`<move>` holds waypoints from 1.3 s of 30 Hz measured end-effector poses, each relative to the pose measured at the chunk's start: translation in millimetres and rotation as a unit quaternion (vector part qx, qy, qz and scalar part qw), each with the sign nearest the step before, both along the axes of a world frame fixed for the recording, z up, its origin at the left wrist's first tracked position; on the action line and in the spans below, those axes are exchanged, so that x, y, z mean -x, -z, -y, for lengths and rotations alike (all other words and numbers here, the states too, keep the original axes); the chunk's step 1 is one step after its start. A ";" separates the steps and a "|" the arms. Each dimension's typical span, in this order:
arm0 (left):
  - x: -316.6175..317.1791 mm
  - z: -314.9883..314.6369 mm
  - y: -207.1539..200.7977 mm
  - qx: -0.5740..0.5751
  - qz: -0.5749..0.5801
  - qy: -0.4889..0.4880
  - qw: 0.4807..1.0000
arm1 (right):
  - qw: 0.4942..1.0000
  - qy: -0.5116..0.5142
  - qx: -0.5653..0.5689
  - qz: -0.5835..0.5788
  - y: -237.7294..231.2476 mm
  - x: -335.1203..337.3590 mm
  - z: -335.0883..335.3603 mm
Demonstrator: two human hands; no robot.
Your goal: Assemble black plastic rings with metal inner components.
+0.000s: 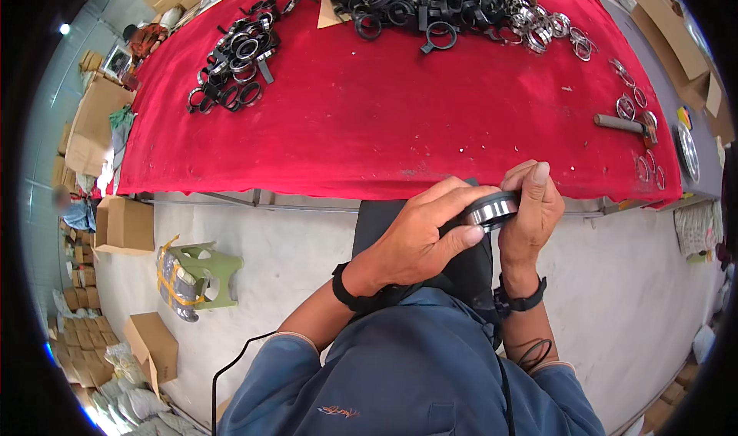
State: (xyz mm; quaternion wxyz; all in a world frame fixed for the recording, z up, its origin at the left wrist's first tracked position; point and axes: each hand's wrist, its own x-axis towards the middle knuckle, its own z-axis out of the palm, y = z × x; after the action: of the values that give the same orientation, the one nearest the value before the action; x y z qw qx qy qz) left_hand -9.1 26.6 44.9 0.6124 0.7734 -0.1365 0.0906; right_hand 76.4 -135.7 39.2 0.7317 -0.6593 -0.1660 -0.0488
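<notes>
Black and bright metal: one ring point(501, 208) sits between our left hand point(419, 232) and our right hand point(536, 213).
Our left hand is half closed on it, thumb below, fingers above; our right hand is curled against the other end, but how firmly it grips we cannot tell. We would do well to press evenly, without tilting. Its long axis runs from hand to hand, rising slightly rightward; its opening seems turned toward us.

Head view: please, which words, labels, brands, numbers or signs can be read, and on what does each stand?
Blue shirt: small script on the chest; wording not copied here.
Held black-and-silver ring: no text visible.
Small yellow-and-blue item, right: any print too small to read.
</notes>
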 end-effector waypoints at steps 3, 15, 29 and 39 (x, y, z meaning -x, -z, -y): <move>-2.0 12.7 1.2 -0.009 0.064 -0.093 0.994 | 0.990 0.118 0.010 0.077 5.9 -2.8 -9.9; -37.7 40.1 20.8 -0.044 0.262 -0.336 0.904 | 0.990 0.134 -0.007 0.045 -3.2 0.9 -17.7; -46.7 34.9 22.1 -0.038 0.218 -0.311 0.924 | 0.990 0.130 -0.004 -0.059 12.6 -14.9 -21.3; -30.6 -55.9 48.5 0.028 -0.160 -0.177 0.971 | 0.985 0.012 -0.032 -0.171 59.3 -31.5 -13.6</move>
State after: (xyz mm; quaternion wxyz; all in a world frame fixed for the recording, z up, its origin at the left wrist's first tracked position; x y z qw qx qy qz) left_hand 21.5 82.5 -3.6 0.6216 0.7725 0.1049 0.0768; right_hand 107.9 -122.2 -20.0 0.7691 -0.6365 -0.0284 0.0507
